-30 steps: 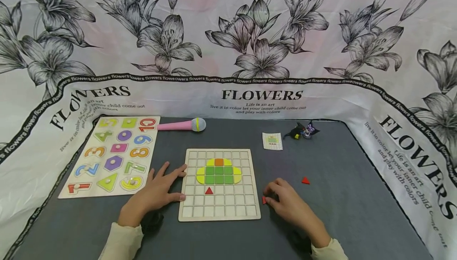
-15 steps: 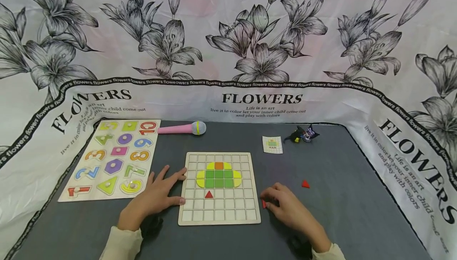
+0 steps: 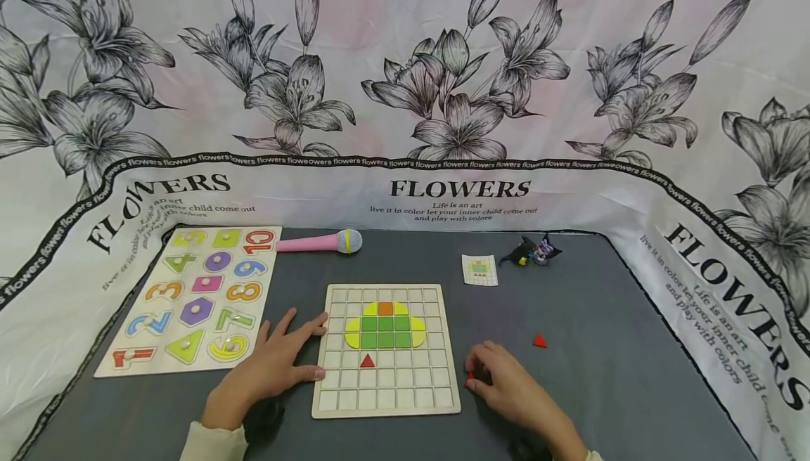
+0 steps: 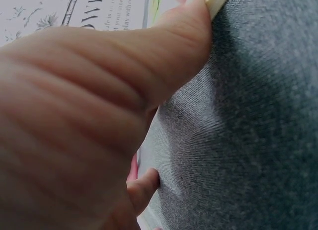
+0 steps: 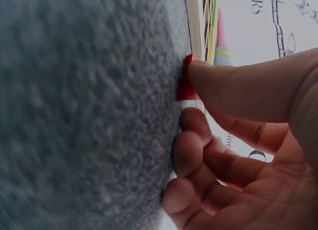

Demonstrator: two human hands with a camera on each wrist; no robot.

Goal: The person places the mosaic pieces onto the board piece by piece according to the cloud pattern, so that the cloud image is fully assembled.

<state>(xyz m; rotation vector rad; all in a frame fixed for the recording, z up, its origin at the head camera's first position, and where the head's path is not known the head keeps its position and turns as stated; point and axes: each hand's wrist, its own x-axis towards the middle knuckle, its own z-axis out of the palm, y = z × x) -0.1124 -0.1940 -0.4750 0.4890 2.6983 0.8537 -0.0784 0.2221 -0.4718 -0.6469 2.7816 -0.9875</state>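
A wooden grid board (image 3: pixel 386 401) lies on the grey table, with green, yellow and orange pieces (image 3: pixel 385 325) forming a shape and one red triangle (image 3: pixel 368 361) below them. Against its left edge rest the spread fingertips and thumb of my left hand (image 3: pixel 268 362). Just off the right edge, my right hand (image 3: pixel 509 385) pinches a small red triangle piece (image 5: pixel 187 83) low over the table, mostly covered by the fingers in the head view. The right wrist view shows the thumb pressed on it. Another red triangle (image 3: pixel 540 341) lies farther right.
Left of the board is a number-and-shape puzzle (image 3: pixel 190 299). A pink toy microphone (image 3: pixel 316 242) lies behind. At the back right are a small pattern card (image 3: pixel 479 270) and a dark little figure (image 3: pixel 534 250). A flower-printed cloth (image 3: pixel 462 208) borders the table.
The head view has tilted up, so everything sits lower in it. The red piece has turned slightly in my right fingertips. My left hand stays at the board's edge.
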